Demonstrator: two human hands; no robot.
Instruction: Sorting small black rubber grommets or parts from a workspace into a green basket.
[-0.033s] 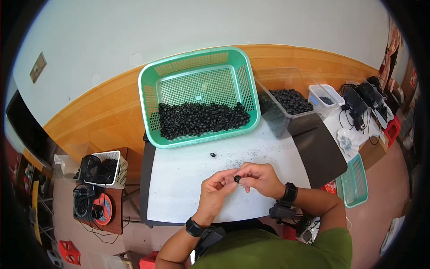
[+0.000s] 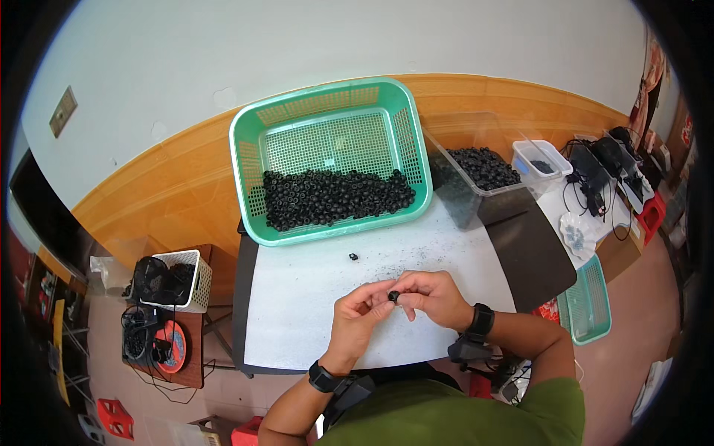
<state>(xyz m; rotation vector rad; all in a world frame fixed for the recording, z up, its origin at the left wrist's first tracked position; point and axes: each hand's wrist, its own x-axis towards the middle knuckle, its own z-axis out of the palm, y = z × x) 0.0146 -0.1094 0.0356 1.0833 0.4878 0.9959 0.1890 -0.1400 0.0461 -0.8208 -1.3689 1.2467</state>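
Observation:
Between my two hands, above the white sheet on the table, is a small black ring-shaped part. My left hand pinches it from the left with thumb and fingertips. From the other side, the thumb and forefinger of my right hand close on the same part. One loose black piece lies on the sheet beyond my hands. Farther back, a green mesh basket holds a heap of similar black parts along its near side.
Right of the basket stands a clear plastic bin with more black parts. Past it are a small white tub and a pale dish. Dark crumbs dot the sheet. At left, a side table carries a white basket and an orange bowl.

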